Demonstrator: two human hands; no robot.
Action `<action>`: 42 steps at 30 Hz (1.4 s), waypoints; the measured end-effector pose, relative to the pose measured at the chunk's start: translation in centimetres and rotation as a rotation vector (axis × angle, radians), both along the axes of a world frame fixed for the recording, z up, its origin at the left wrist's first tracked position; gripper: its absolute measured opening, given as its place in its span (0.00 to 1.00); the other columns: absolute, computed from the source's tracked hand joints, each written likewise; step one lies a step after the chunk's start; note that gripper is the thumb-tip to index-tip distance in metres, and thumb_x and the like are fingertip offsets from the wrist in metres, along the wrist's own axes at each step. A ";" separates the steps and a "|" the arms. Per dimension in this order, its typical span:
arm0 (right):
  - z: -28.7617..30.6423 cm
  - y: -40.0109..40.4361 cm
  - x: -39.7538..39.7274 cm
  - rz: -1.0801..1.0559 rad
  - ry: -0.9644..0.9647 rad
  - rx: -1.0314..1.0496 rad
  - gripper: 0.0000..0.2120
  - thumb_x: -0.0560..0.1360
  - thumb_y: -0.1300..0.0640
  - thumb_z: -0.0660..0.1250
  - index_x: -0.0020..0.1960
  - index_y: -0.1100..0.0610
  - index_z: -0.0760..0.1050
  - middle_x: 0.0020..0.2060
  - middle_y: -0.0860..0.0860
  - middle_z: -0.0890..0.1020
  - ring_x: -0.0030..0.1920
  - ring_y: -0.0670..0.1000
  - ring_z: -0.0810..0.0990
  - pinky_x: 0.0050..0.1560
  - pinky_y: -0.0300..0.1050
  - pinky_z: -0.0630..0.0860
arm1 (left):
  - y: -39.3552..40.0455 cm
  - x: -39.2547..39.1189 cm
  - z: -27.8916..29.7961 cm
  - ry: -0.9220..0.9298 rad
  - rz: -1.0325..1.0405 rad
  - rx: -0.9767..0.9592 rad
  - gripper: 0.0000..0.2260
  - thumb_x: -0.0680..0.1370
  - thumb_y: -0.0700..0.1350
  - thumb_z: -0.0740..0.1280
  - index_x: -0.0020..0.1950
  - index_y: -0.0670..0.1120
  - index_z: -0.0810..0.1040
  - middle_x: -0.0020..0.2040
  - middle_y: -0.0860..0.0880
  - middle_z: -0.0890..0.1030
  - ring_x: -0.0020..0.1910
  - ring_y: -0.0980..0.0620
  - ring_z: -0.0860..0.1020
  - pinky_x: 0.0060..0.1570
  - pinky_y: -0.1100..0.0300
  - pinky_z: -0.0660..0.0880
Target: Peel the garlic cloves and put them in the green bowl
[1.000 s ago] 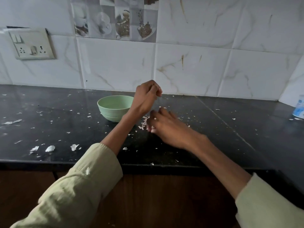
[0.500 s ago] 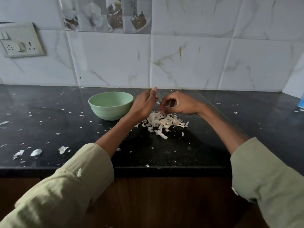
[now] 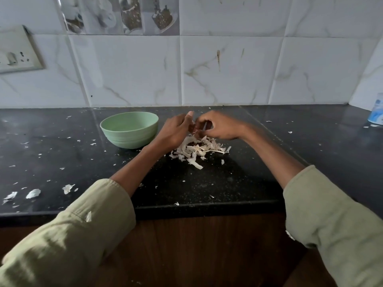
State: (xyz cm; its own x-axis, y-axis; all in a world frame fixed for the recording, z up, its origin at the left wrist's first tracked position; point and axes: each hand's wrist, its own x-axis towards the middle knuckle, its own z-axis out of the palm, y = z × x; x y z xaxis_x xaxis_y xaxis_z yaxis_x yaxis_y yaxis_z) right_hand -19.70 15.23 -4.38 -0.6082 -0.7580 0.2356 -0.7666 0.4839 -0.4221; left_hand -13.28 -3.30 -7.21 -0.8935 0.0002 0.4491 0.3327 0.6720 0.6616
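At frame centre I have my left hand (image 3: pixel 176 132) and right hand (image 3: pixel 219 127) pinching a garlic clove (image 3: pixel 194 129) together above the skins (image 3: pixel 196 150), mid-peel I judge; next, drop it into the green bowl (image 3: pixel 129 129) just left.

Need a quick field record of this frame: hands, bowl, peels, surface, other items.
left hand: raised over the peels, fingers curled, meeting the right hand; held item too small to tell
right hand: fingers curled, pinching something small, unclear what
green bowl: upright on the countertop, left of the hands; contents not visible
peel pile: heaped below the hands
countertop: black, scattered with peel flecks
container: white-blue, far right edge
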 end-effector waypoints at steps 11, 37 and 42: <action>1.4 1.7 0.1 -0.075 -0.295 -0.276 0.15 0.73 0.60 0.78 0.58 0.61 0.82 0.50 0.56 0.87 0.45 0.46 0.85 0.47 0.39 0.81 | -0.6 -0.2 0.3 0.042 -0.067 0.076 0.08 0.77 0.44 0.77 0.53 0.43 0.83 0.45 0.50 0.87 0.42 0.60 0.83 0.44 0.67 0.78; 1.8 1.9 1.3 -0.110 -0.106 -0.035 0.10 0.71 0.57 0.81 0.50 0.59 0.86 0.40 0.45 0.85 0.34 0.32 0.79 0.36 0.23 0.69 | -0.5 -0.3 0.4 0.166 0.012 0.087 0.05 0.76 0.38 0.77 0.50 0.42 0.84 0.43 0.51 0.86 0.38 0.61 0.81 0.42 0.68 0.77; 2.2 2.1 1.2 -0.017 -0.162 0.062 0.08 0.78 0.63 0.73 0.56 0.57 0.85 0.44 0.40 0.88 0.47 0.40 0.86 0.48 0.29 0.77 | -0.5 -0.5 0.2 0.172 0.033 0.080 0.05 0.76 0.40 0.78 0.49 0.41 0.84 0.39 0.56 0.83 0.34 0.67 0.78 0.39 0.72 0.75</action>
State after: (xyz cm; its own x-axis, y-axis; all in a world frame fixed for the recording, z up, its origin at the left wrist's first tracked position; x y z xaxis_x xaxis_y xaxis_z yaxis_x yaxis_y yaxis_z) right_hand -18.51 17.36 -2.15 -0.6472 -0.7573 0.0868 -0.6825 0.5250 -0.5085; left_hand -13.79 -3.76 -7.05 -0.8025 -0.0703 0.5925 0.4238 0.6318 0.6490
